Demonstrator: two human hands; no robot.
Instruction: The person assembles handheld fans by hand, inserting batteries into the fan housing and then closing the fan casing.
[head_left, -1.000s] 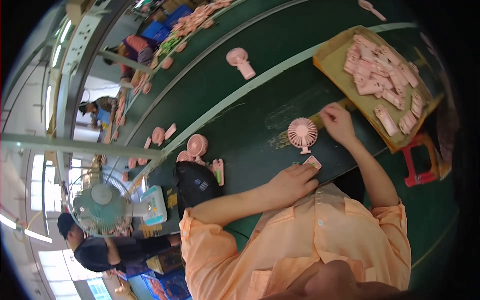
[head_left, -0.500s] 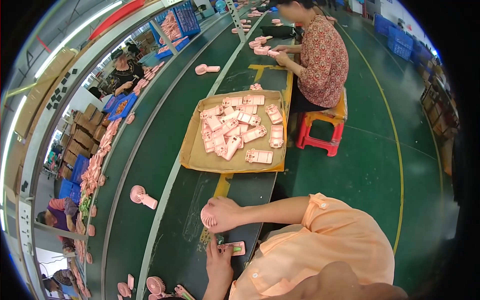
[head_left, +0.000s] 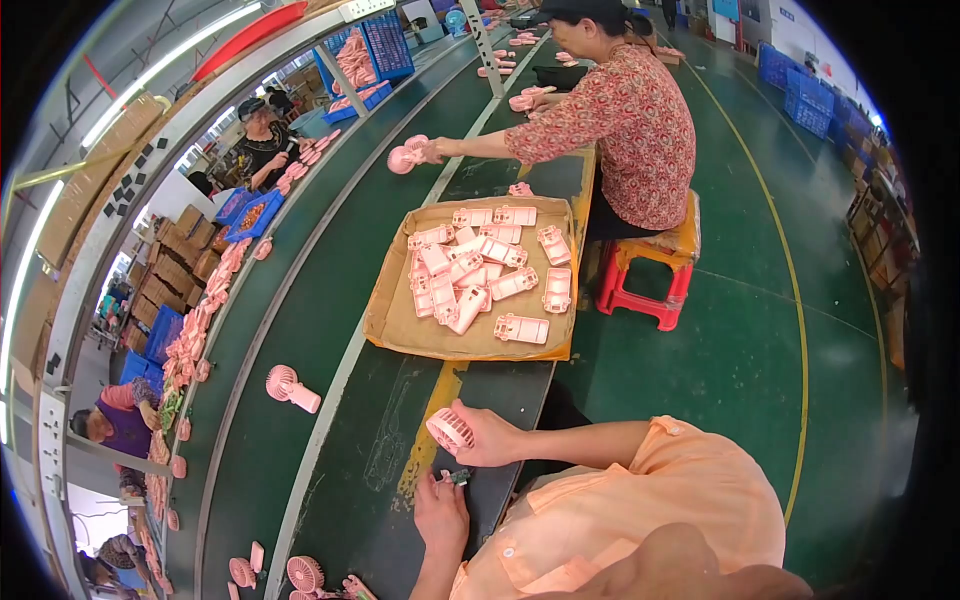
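The fan head (head_left: 450,430) is pink and round, with thin ribs that run out like spokes and little gaps between them. It is tipped up on its side, above the near part of the dark worktop (head_left: 345,510).

My right grip (head_left: 488,438) has hold of it. My fingers are curled in around its right side and top, only as wide apart as the fan head needs. My left grip (head_left: 442,512) is just nearer, to the left, with the fingers bent and close together. Their tips are at a small part (head_left: 455,478), pink with a dark green bit. It is too small for me to tell if I pinch it or just touch it.

Farther off is a tan tray (head_left: 405,335) with a pile of pink cases (head_left: 465,265). To the left, a pink fan (head_left: 292,388) lies on the green belt (head_left: 240,470). More pink fans (head_left: 305,574) are at the near left.
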